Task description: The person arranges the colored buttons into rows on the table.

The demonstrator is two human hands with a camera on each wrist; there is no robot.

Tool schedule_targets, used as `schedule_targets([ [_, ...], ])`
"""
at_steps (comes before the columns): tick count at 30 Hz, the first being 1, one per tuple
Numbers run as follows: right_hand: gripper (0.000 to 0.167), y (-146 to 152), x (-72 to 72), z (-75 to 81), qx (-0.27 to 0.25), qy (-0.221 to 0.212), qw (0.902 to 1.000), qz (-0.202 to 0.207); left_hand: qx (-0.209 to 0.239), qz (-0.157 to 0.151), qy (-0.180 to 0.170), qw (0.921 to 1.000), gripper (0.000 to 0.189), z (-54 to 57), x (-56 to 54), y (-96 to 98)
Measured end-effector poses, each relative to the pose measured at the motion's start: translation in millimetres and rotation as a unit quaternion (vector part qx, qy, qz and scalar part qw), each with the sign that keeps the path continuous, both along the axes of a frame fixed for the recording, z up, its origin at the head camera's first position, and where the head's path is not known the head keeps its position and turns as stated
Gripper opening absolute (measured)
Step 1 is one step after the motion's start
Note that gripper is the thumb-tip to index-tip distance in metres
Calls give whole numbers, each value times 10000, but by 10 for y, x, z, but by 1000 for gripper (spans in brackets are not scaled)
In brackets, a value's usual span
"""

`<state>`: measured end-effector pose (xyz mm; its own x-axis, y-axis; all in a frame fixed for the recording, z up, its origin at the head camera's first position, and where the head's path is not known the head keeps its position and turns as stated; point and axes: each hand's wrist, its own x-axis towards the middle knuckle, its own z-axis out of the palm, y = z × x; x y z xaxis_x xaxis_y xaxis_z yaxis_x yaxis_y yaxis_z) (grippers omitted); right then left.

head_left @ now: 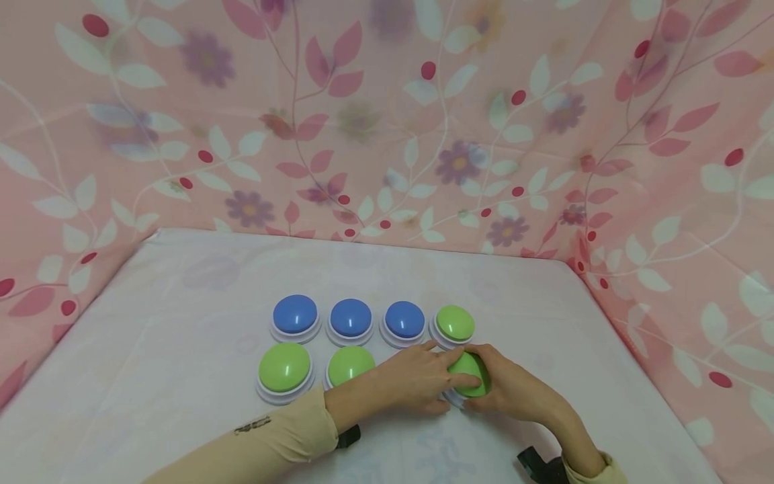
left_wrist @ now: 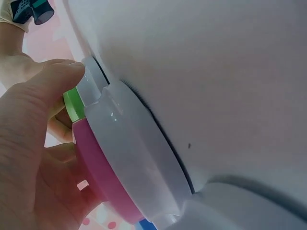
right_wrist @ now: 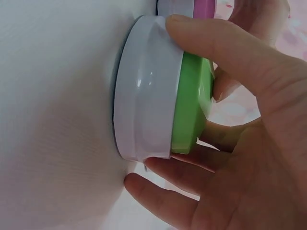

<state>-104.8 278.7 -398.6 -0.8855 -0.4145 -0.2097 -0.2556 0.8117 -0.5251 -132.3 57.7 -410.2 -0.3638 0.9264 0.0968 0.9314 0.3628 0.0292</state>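
Observation:
A green push button (head_left: 471,374) with a white base stands at the right end of the front row. My right hand (head_left: 514,386) grips its right side, with the thumb (right_wrist: 211,36) along the white base. My left hand (head_left: 417,376) holds it from the left: fingers lie over the green dome and the thumb (left_wrist: 62,76) rests against the base. Beneath the left palm is a pink push button (left_wrist: 103,167), hidden in the head view. Behind them stands another green push button (head_left: 455,323).
Three blue push buttons, one a blue push button (head_left: 351,317), line the back row. In front of them are a green push button (head_left: 285,367) and a half-covered green push button (head_left: 351,364). A white cloth (head_left: 199,282) covers the table; floral curtains (head_left: 375,134) enclose it.

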Motion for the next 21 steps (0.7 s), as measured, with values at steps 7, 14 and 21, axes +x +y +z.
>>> schedule_targets([
  [7,87,29,-2,28,-148,-6,9999,79,-6,15,204,9998,62,42,16,-65],
  [14,81,48,-52,190,-326,55,9991,-267,396,324,-137,9986,59,173,-25,-326],
  [21,71,115,-156,355,-250,1376,9891,-453,834,1203,203,9890,61,373,-188,-852],
])
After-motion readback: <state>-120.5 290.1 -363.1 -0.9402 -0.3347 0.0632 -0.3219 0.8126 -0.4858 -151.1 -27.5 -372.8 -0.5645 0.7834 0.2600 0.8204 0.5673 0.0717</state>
